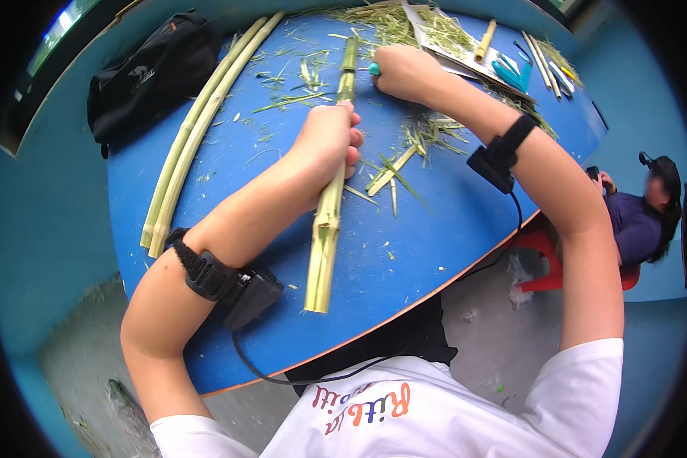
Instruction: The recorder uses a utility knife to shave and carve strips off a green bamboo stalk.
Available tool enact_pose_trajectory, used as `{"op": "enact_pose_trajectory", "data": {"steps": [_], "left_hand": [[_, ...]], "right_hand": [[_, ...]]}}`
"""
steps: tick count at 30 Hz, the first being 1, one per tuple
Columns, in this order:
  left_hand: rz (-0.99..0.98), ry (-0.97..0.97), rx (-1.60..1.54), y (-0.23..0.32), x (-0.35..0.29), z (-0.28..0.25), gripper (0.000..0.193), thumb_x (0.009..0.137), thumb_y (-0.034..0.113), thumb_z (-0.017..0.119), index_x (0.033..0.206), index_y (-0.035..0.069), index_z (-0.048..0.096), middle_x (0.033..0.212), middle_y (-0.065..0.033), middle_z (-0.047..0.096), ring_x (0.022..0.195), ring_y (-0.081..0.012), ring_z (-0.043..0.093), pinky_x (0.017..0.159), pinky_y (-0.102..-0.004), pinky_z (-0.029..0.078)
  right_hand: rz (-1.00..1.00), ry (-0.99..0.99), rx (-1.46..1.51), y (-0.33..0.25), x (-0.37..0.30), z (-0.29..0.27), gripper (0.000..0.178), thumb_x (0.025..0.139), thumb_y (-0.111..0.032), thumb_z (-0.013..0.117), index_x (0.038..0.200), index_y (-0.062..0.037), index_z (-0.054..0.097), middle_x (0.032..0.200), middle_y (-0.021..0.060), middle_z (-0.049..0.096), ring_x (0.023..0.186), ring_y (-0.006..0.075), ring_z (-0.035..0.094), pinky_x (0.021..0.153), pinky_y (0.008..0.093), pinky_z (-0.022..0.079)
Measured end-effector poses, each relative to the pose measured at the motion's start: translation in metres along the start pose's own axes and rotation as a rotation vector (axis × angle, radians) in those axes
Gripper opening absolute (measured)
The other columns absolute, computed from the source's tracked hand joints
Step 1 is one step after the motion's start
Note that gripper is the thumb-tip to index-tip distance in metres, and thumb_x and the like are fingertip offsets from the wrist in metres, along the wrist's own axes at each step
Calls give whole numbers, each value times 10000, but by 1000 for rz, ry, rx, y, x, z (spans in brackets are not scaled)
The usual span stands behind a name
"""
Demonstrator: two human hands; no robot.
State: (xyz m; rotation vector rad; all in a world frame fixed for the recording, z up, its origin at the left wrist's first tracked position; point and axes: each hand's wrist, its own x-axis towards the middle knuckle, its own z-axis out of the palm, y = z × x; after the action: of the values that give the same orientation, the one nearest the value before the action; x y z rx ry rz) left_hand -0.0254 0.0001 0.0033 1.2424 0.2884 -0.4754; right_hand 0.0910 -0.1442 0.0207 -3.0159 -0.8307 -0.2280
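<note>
A long pale green stalk lies lengthwise on the blue table. My left hand is wrapped around its middle and pins it down. My right hand sits at the stalk's far end, closed on a small tool with a teal handle that touches the stalk's side. Its blade is hidden. Peeled green strips and shavings lie scattered around both hands.
Two long uncut stalks lie side by side at the left. A black bag rests at the far left edge. Teal scissors, sticks and a board lie at the far right. Another person sits beyond the table's right edge by a red chair.
</note>
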Motion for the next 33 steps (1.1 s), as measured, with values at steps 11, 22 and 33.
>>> {"op": "enact_pose_trajectory", "data": {"steps": [11, 22, 33], "left_hand": [[-19, 26, -53, 3, -3, -7, 189, 919, 323, 361, 831, 158, 386, 545, 70, 337, 382, -38, 304, 343, -194, 237], [-62, -126, -101, 0, 8, -12, 194, 864, 323, 375, 853, 130, 364, 581, 17, 373, 395, -59, 320, 362, -204, 254], [71, -87, 143, -3, 1, -8, 306, 910, 388, 400, 854, 88, 407, 584, 30, 409, 396, -46, 355, 377, -193, 315]], "right_hand": [[161, 87, -37, 0, 43, 14, 208, 702, -120, 537, 833, -11, 656, 842, 186, 640, 789, 321, 634, 657, 412, 512], [220, -674, 308, 27, 86, -3, 178, 690, -249, 596, 722, -76, 622, 658, 87, 587, 612, 196, 584, 553, 343, 457], [120, 170, 566, 32, 16, 9, 366, 740, -363, 640, 799, -4, 603, 745, 175, 605, 733, 236, 589, 657, 369, 433]]}}
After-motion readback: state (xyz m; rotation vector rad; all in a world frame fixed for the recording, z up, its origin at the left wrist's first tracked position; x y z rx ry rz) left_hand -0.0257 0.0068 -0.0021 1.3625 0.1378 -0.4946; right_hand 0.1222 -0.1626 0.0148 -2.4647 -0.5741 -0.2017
